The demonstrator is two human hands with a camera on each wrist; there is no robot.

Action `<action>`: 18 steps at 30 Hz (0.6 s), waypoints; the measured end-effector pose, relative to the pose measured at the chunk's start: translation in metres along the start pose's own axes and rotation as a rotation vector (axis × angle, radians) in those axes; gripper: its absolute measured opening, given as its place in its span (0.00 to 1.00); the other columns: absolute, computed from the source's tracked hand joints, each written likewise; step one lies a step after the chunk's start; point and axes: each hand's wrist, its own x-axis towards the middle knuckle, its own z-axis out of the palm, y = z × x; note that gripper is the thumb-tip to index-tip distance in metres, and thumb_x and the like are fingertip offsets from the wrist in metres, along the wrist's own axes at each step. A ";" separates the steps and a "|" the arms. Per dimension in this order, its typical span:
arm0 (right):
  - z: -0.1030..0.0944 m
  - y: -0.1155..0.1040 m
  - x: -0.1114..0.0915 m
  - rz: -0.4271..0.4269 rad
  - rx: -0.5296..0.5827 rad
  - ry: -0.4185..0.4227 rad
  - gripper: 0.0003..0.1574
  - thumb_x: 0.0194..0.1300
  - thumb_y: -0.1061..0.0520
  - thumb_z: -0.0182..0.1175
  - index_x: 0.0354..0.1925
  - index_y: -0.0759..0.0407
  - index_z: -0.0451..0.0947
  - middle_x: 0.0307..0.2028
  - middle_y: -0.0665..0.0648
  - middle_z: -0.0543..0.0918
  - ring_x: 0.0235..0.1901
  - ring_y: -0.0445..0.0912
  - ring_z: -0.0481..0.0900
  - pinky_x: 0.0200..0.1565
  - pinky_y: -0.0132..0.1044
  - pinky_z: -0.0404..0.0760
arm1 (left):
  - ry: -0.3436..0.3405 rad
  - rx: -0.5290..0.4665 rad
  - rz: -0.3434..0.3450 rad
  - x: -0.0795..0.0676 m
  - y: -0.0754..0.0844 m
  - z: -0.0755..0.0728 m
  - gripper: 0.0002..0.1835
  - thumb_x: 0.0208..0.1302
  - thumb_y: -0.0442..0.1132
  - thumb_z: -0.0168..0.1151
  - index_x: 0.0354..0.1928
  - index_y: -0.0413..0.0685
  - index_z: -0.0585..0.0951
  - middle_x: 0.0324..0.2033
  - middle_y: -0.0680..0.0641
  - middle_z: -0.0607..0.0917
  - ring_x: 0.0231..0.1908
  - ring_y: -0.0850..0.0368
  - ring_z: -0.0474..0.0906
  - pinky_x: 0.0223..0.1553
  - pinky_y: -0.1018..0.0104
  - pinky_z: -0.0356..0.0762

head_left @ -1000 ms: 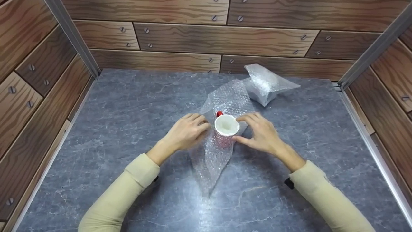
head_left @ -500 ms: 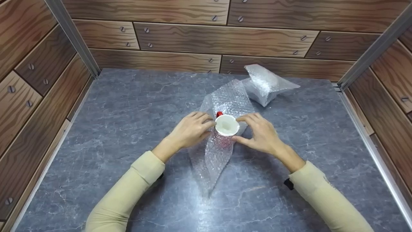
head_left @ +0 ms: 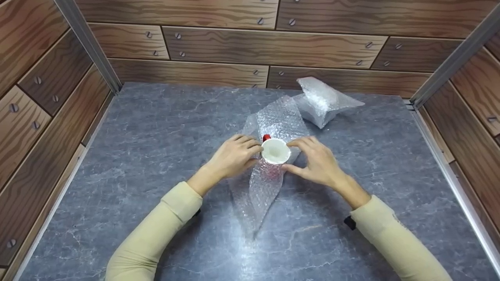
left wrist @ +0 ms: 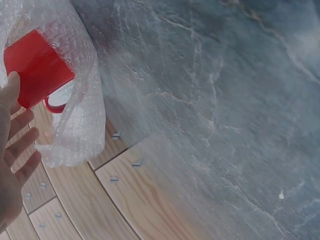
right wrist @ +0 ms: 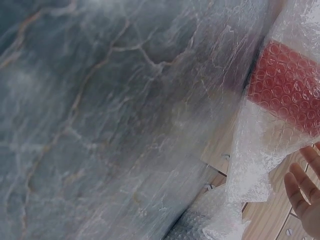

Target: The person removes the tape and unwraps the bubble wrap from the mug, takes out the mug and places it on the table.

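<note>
A red mug with a white inside stands upright on a sheet of bubble wrap, its red handle at the back left. Bubble wrap covers the mug's front and right; in the left wrist view a bare red side of the mug shows. My left hand holds this side, thumb in front and fingertips near the rim. From the right, my right hand grips the mug through the wrap, thumb at the front and forefinger at the rim. In the right wrist view its fingers show beside the wrap.
Behind the mug, to the right, lies a puffed bundle of bubble wrap. A grey marbled table carries everything. Wood-patterned walls with metal corner posts close it in at the back and sides.
My left hand has let go of the wrap's left edge, moved slightly right and taken hold of the mug's left side. That edge has dropped back left. My right hand keeps its place.
</note>
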 end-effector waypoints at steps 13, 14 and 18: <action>-0.004 0.000 0.000 -0.019 0.006 0.000 0.42 0.56 0.31 0.76 0.60 0.53 0.82 0.59 0.57 0.86 0.62 0.55 0.81 0.63 0.57 0.83 | -0.031 -0.020 -0.037 0.006 0.004 0.000 0.14 0.66 0.48 0.71 0.50 0.51 0.86 0.57 0.49 0.90 0.61 0.49 0.85 0.67 0.54 0.80; -0.004 0.000 0.001 -0.017 0.007 -0.005 0.42 0.56 0.31 0.76 0.60 0.53 0.82 0.60 0.57 0.86 0.62 0.55 0.81 0.63 0.57 0.83 | -0.026 -0.023 -0.040 0.006 0.005 0.000 0.13 0.67 0.48 0.71 0.49 0.51 0.86 0.56 0.48 0.90 0.61 0.49 0.85 0.67 0.54 0.81; -0.007 -0.002 0.002 -0.012 0.014 -0.028 0.43 0.56 0.30 0.75 0.61 0.52 0.81 0.60 0.57 0.85 0.62 0.55 0.80 0.62 0.57 0.83 | -0.010 -0.041 -0.049 0.006 0.006 0.000 0.10 0.68 0.45 0.69 0.47 0.50 0.87 0.55 0.48 0.91 0.59 0.49 0.86 0.65 0.54 0.82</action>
